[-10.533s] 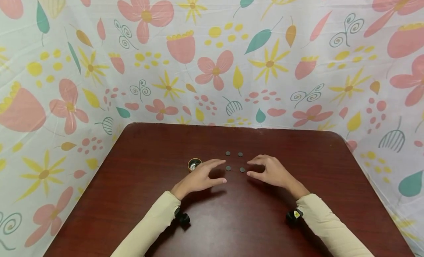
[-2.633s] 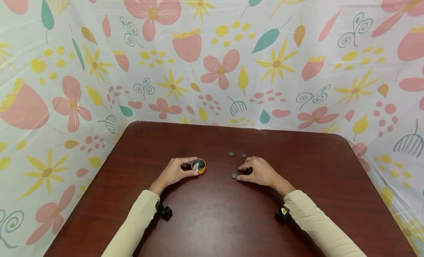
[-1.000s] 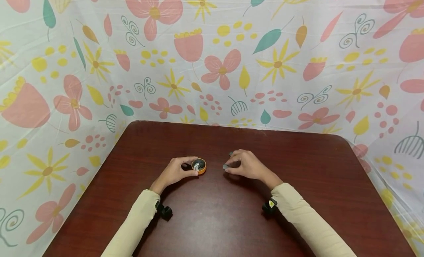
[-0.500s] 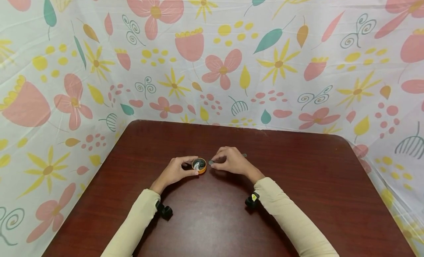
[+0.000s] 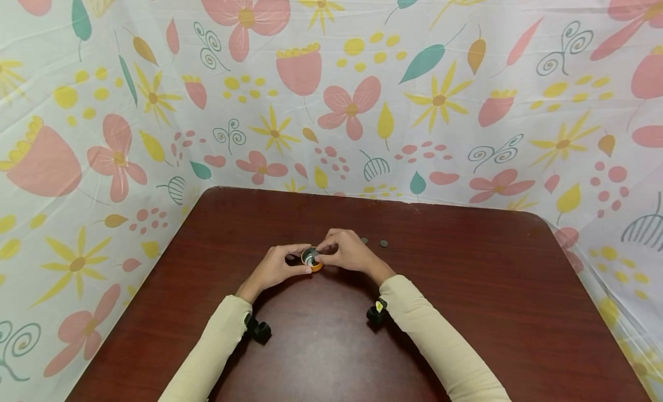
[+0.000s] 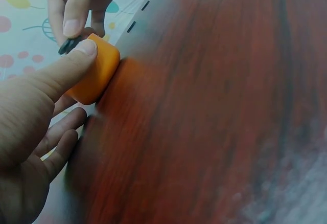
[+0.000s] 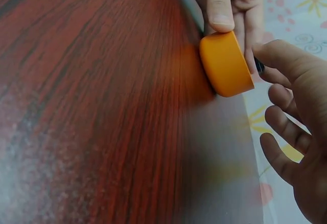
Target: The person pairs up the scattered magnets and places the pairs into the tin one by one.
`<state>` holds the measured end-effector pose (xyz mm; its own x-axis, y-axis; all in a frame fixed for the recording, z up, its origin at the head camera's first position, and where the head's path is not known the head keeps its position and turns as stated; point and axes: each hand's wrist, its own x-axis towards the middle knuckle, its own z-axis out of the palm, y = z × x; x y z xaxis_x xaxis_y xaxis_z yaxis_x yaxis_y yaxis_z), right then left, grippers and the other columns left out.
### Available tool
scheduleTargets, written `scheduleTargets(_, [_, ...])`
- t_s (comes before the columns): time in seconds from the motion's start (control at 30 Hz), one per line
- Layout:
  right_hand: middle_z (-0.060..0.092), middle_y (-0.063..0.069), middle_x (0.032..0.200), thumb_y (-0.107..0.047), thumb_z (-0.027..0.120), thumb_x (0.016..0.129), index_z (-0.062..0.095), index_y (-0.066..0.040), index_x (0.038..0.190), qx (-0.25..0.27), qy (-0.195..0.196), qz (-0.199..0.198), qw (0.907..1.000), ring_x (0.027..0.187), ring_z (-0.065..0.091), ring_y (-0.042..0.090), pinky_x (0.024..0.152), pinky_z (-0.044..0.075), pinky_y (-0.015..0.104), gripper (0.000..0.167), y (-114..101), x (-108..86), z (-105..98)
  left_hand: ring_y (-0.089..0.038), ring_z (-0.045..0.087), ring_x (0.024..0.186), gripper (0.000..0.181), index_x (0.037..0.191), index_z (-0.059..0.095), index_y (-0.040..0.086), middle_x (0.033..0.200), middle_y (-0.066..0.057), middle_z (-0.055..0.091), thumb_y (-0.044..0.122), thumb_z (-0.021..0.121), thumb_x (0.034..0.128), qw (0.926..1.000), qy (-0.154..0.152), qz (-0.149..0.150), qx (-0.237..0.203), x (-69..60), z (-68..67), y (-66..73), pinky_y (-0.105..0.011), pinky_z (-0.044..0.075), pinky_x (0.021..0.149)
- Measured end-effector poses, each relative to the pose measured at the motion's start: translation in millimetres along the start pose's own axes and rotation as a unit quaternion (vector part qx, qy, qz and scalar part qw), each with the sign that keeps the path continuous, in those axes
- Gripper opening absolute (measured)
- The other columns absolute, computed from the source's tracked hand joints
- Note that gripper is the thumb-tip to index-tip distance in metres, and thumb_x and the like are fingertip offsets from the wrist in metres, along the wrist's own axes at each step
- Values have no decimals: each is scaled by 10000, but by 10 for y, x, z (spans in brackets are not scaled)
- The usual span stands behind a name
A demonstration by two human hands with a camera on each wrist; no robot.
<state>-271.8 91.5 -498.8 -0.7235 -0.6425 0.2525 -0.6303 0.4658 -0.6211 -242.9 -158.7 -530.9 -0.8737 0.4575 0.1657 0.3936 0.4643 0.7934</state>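
Observation:
A small round orange container (image 5: 313, 269) with a dark inside and something whitish in it sits on the table. My left hand (image 5: 274, 268) grips its side, thumb on the near edge in the left wrist view. My right hand (image 5: 348, 251) is at the container's mouth and pinches a dark round disc (image 6: 69, 45) between thumb and index finger, just over the rim. The disc's dark edge (image 7: 259, 65) also shows in the right wrist view. Behind the right hand lie two more dark discs, one partly hidden (image 5: 364, 241) and one in full sight (image 5: 384, 243).
The dark reddish-brown wooden table (image 5: 466, 264) has rounded far corners. A white curtain (image 5: 342, 56) with flowers and leaves stands behind it and along both sides. Black wrist cameras, such as the left one (image 5: 258, 328), sit at both sleeves.
My right hand has carried the disc leftward from the table to the container's mouth. The left hand has kept its grip on the container. Two discs now lie on the table, fewer than before.

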Motion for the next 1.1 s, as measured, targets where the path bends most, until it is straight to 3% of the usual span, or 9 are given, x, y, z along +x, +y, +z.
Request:
scheduleTargets(0.5, [651,-31,932,-276,832,885,822,-137,1088,48,-78,149,9998,770,585,63,650,528,257,246,-15,-3,31,-138,677,1025,615,1408,637,156,1179,21,724,348,836,860,9998,-79,-88,-166,-5,2,30,-396,568,898])
scheduleTargets(1.1, [656,-113,926,-316,780,932,818,-174,1074,-307,37,-6,9995,784,574,40,672,503,268,204,8,-126,-68,-124,643,1073,594,1401,618,187,1245,43,683,371,829,877,9995,-230,-99,195,8,-20,54,-400,524,953])
